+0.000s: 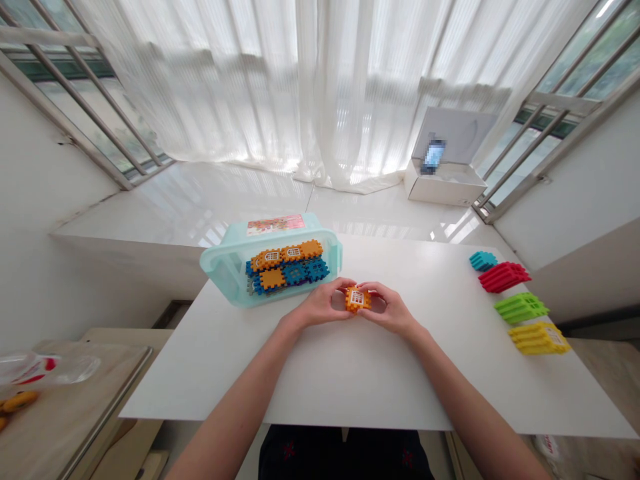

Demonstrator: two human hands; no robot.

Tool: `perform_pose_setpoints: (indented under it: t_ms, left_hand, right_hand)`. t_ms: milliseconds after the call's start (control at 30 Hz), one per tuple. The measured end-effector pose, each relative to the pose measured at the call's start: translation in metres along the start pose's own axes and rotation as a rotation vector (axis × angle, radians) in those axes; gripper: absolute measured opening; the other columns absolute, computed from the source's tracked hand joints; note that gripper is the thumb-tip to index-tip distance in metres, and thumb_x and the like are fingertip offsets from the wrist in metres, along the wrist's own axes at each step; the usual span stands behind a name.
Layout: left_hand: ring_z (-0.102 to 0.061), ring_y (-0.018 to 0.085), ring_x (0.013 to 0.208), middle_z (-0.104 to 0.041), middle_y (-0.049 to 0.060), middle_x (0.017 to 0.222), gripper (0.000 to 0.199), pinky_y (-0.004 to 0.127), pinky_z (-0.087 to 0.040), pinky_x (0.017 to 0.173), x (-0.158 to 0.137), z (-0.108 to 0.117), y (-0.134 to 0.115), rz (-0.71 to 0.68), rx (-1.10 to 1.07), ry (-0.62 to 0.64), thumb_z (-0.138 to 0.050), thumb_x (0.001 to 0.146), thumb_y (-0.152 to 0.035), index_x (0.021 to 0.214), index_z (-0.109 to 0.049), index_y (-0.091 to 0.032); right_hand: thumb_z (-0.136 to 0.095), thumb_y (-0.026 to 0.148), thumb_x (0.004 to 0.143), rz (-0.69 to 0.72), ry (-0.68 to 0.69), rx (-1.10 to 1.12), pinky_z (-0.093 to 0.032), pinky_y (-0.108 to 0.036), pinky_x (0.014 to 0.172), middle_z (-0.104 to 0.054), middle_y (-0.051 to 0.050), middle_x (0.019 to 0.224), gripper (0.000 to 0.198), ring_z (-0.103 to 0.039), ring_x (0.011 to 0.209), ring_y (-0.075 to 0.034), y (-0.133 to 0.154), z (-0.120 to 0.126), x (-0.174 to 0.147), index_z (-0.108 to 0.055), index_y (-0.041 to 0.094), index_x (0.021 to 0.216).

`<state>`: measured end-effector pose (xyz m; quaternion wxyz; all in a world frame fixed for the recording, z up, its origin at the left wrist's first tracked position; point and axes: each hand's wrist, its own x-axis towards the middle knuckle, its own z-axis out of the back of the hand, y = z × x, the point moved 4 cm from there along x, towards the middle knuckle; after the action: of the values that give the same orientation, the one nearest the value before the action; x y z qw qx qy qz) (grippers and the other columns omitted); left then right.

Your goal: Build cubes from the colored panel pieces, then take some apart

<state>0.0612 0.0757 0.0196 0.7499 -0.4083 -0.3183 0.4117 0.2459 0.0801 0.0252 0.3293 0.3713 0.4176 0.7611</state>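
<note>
Between both hands, just above or on the white table (350, 373), is a small stack of orange interlocking building tiles (357, 299) with a white window insert on top. My left hand (324, 303) grips its left edge, thumb low and fingers behind. My right hand (391, 305) pinches the opposite edge in the same way. Left of the hands stands a pale turquoise plastic bin (220, 270). In it lie rows of orange tiles (287, 255) and blue tiles (295, 273), some with window inserts.
Along the table's right side stand stacks of blue tiles (483, 261), red tiles (504, 277), green tiles (521, 307) and yellow tiles (539, 339). An open white box (445, 190) with a blurred phone-like device sits on the window ledge (240, 193). A clear plastic bottle (65, 369) lies far left.
</note>
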Motion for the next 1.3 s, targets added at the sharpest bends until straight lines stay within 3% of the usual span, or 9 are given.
perform_pose_setpoints:
  t_ms: [167, 433, 667, 900, 1300]
  left_hand:
    - [-0.063, 0.025, 0.109, -0.065, 0.009, 0.121, 0.069, 0.034, -0.052, 0.087, 0.0, 0.001, 0.002, -0.001, -0.011, 0.002, -0.078, 0.069, -0.032, 0.13, -0.048, -0.022]
    - [-0.064, 0.025, 0.107, -0.066, 0.008, 0.119, 0.07, 0.034, -0.052, 0.086, -0.001, 0.0, 0.005, -0.015, 0.009, -0.013, -0.079, 0.068, -0.033, 0.129, -0.048, -0.022]
    - [-0.063, 0.024, 0.107, -0.066, 0.007, 0.12, 0.066, 0.033, -0.051, 0.087, -0.001, 0.002, 0.001, -0.038, -0.023, -0.002, -0.078, 0.07, -0.032, 0.129, -0.049, -0.022]
    - [-0.063, 0.024, 0.108, -0.064, 0.009, 0.124, 0.071, 0.034, -0.051, 0.088, -0.001, 0.002, 0.003, -0.04, -0.022, 0.0, -0.08, 0.067, -0.031, 0.13, -0.048, -0.021]
    - [-0.064, 0.023, 0.107, -0.066, 0.007, 0.12, 0.068, 0.034, -0.05, 0.09, -0.001, 0.0, 0.006, -0.042, 0.011, -0.009, -0.078, 0.069, -0.028, 0.13, -0.048, -0.023]
  right_hand:
    - [-0.073, 0.029, 0.077, -0.032, -0.055, 0.019, -0.052, -0.041, 0.098, -0.065, -0.007, 0.117, 0.036, -0.062, 0.112, -0.023, -0.006, 0.006, 0.0, -0.06, 0.024, 0.11]
    - [-0.075, 0.032, 0.078, -0.027, 0.014, 0.002, -0.051, -0.042, 0.098, -0.065, -0.008, 0.12, 0.039, -0.063, 0.112, -0.025, -0.005, -0.002, -0.001, -0.061, 0.024, 0.113]
    - [-0.076, 0.036, 0.077, -0.057, -0.051, 0.145, -0.05, -0.042, 0.101, -0.066, -0.007, 0.119, 0.038, -0.061, 0.115, -0.024, -0.008, 0.002, 0.002, -0.061, 0.025, 0.11]
    - [-0.075, 0.03, 0.077, -0.078, -0.018, 0.074, -0.047, -0.043, 0.102, -0.065, -0.007, 0.121, 0.037, -0.059, 0.117, -0.025, -0.01, 0.011, 0.001, -0.062, 0.025, 0.11]
    - [-0.074, 0.029, 0.075, -0.061, 0.035, -0.023, -0.049, -0.041, 0.097, -0.067, -0.006, 0.118, 0.037, -0.063, 0.109, -0.025, -0.003, 0.002, 0.0, -0.062, 0.026, 0.11]
